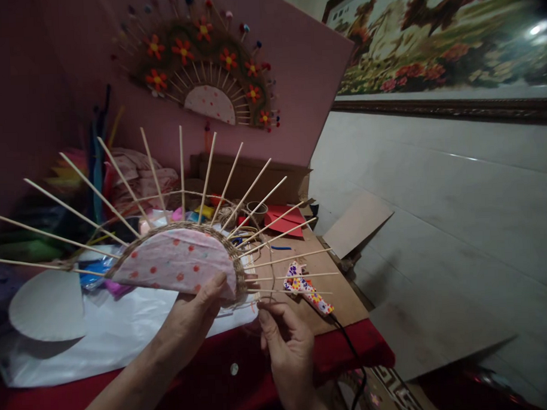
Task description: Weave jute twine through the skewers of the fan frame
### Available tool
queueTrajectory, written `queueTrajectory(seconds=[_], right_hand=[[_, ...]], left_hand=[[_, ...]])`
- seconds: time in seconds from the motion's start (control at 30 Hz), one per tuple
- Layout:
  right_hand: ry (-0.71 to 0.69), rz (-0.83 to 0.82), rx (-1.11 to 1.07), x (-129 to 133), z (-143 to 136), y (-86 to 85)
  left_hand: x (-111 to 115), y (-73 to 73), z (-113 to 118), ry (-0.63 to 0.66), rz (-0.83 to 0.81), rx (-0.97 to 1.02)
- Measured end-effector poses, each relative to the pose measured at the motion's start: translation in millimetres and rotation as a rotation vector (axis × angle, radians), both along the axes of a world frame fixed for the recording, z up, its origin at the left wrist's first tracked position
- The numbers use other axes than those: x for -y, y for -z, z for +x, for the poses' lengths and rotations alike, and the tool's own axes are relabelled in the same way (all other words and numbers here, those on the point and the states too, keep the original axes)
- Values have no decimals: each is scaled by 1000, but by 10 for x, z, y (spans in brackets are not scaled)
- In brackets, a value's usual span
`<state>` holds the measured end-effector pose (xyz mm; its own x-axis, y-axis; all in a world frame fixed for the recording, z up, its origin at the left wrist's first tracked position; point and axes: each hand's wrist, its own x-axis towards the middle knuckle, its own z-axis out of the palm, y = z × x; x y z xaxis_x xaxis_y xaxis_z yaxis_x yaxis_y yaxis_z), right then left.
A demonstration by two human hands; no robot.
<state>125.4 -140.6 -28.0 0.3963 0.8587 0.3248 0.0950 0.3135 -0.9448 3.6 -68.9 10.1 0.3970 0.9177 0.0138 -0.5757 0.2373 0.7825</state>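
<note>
Left hand (200, 303) pinches lower edge of pink dotted fabric half-disc w/ radiating wooden sticks (172, 262), ctr to 9 o'clock. Right hand (285, 339), approx. 5 o'clock, pinches thin brown twine (272, 275).

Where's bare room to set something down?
White sheet, between the pale cut disc and left forearm. Narrow strip of brown cardboard, right of the flowered glue gun. Crowded: behind the dotted half-round panel, with tape roll and red paper; sticks fan out overhead.

Left grip (200, 307) partly hidden behind half-disc (167, 256); framed picture (447, 43) cut off
</note>
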Motion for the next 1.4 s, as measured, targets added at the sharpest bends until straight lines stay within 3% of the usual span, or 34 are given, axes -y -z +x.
queueTrajectory(seconds=[0.17,0.47,0.7,0.9,1.03,1.4], right_hand=[[49,5,119,17,11,9],[136,72,297,42,40,87],[134,89,367,72,45,18],[117,63,376,76,51,41],[156,84,424,91,67,75],[103,139,553,95,189,-96]], left_hand=[[-3,-1,-6,-37,7,24],[16,-44,-8,23,42,26],[8,-69,7,27,56,-4],[-5,-17,4,-71,26,-20],[4,-23,16,-55,32,-7],[0,-76,47,-8,57,-12]])
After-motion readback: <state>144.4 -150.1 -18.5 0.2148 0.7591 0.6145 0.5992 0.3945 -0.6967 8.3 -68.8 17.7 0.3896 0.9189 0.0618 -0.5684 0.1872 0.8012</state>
